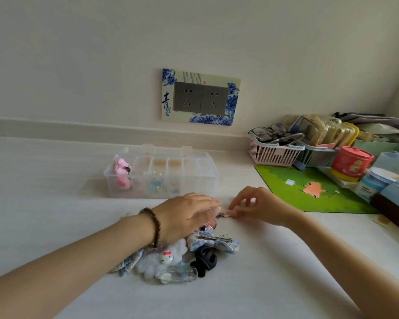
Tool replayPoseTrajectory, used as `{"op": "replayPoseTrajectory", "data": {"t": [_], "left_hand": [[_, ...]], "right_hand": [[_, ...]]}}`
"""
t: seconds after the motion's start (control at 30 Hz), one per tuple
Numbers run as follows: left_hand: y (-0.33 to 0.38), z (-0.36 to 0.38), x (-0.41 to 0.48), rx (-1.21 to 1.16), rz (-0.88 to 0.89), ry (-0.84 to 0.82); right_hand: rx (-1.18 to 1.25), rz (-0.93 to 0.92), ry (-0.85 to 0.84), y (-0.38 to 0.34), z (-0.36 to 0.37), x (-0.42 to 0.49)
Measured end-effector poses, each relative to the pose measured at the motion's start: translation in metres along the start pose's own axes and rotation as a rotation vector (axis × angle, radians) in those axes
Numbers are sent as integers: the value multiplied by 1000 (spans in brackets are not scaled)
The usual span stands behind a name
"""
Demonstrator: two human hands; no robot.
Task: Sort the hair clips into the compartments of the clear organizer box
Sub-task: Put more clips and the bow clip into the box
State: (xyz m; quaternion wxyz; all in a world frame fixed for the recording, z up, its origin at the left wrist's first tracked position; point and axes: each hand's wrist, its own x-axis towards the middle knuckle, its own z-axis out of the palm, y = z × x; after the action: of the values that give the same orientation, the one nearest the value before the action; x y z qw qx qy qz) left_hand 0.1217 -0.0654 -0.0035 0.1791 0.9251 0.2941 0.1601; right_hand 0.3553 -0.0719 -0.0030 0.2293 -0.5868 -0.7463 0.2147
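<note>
The clear organizer box (207, 173) stands open on the white table, pink clips (121, 168) in its left compartment and small bluish clips in the middle ones. In front of it lies a pile of hair clips: a blue checked bow clip (219, 241), a black claw clip (204, 261), a white fluffy clip with a cat figure (161, 259) and a clear clip (177, 273). My left hand (184, 215) hovers over the pile's far edge, fingers extended. My right hand (256, 204) pinches a small metal clip (221, 215) on the table just in front of the box.
A green mat (309, 189) lies at the right. Behind it stand a pink basket with glasses (272, 150), a red tin (350, 162) and other jars and boxes. A wall socket (200, 96) sits above the box.
</note>
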Motion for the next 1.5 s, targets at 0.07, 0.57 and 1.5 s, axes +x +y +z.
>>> {"op": "replayPoseTrajectory", "data": {"t": [0.07, 0.57, 1.5], "left_hand": [[1, 2, 2, -16, -40, -1], [-12, -38, -4, -414, -173, 445], [-89, -46, -69, 155, -88, 590]], "right_hand": [[65, 20, 12, -1, 5, 0], [487, -189, 94, -75, -2, 22], [-60, -113, -365, -84, 4, 26]]}}
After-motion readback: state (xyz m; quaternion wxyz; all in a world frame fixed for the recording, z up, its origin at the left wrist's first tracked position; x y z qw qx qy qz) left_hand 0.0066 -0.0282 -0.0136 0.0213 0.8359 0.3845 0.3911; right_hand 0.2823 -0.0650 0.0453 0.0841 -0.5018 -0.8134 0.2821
